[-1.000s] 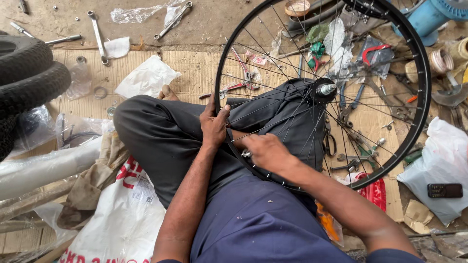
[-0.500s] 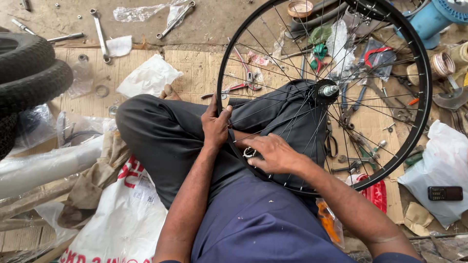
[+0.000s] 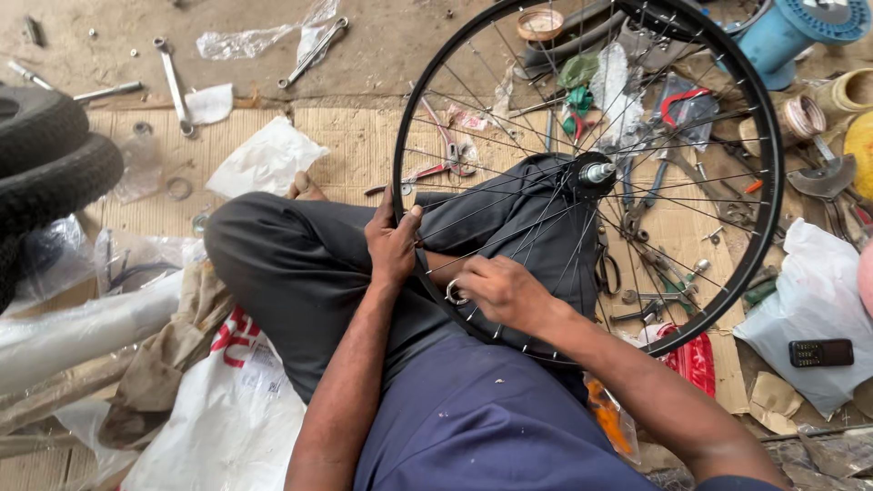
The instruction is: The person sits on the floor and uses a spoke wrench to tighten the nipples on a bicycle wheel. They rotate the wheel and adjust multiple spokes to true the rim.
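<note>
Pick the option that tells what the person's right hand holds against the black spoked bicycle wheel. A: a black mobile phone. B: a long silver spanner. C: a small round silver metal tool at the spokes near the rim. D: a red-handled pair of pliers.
C: the right hand pinches a small round silver metal tool at the spokes near the rim of the black spoked bicycle wheel, while the left hand grips that rim.

I see a black bicycle wheel rim (image 3: 769, 182) with a dull painted metal look, strung with thin shiny steel spokes (image 3: 509, 195). My right hand (image 3: 500, 291) pinches a small bright metal ring tool (image 3: 454, 293). Matt grey cloth trousers (image 3: 300, 264) lie over rough brown corrugated cardboard (image 3: 355, 145). Nearby are matt black rubber tyres (image 3: 55, 173) and glossy crinkled white plastic bags (image 3: 264, 162).
</note>
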